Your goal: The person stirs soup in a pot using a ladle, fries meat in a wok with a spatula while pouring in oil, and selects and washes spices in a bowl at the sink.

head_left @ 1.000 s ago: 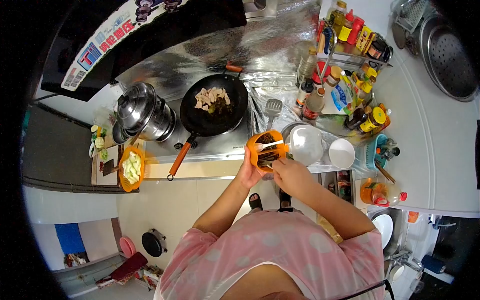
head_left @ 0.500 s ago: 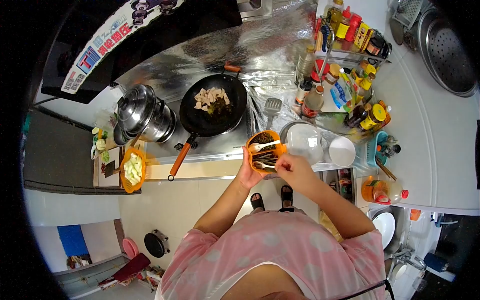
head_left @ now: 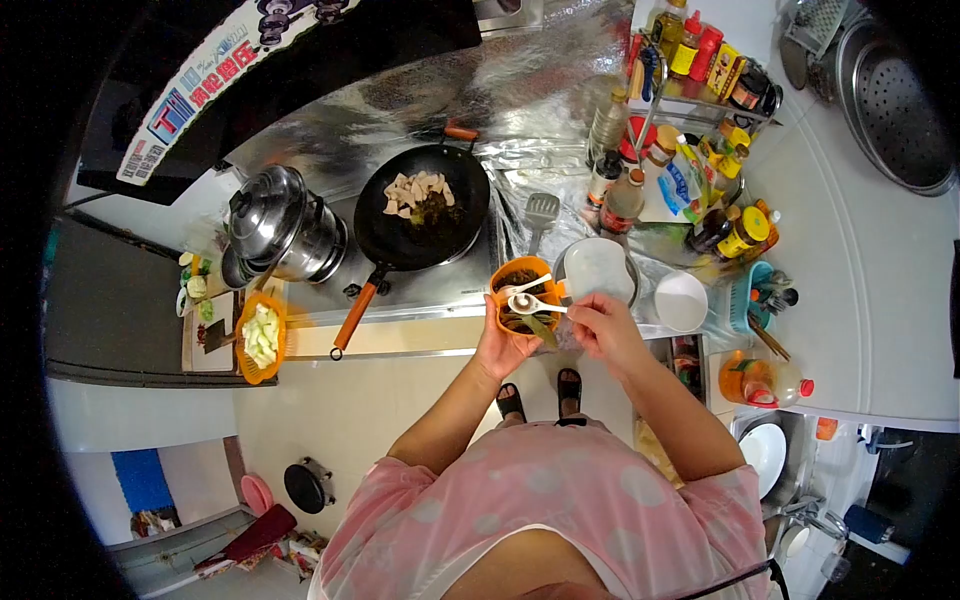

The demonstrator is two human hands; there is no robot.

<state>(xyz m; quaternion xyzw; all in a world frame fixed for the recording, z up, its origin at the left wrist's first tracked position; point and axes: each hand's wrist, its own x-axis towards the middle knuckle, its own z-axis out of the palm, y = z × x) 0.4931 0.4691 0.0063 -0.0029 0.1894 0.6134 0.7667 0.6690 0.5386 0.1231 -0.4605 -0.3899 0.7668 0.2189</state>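
Observation:
My left hand [head_left: 503,345] is closed round the near left side of an orange spice box [head_left: 503,268], held up in front of the counter. Dark spices [head_left: 517,278] fill its far compartment, where one white spoon rests. Between the fingertips of my right hand [head_left: 603,328] is the handle of a second white spoon [head_left: 540,305], its bowl over the box. Green-brown dried leaves [head_left: 540,329] stick out of the near compartment. The box's clear lid [head_left: 597,270] stands open on the right.
A black wok [head_left: 423,245] with pale meat pieces sits on the stove, its wooden handle [head_left: 357,318] pointing toward me. Left are a steel pot [head_left: 275,230] and an orange basket [head_left: 260,370] of cut vegetable. A spatula [head_left: 541,212], white bowl [head_left: 682,302] and several bottles stand right.
My right hand has lifted the white spoon up from the near compartment and moved slightly right. Dried leaves now stick up there. The left hand still holds the box.

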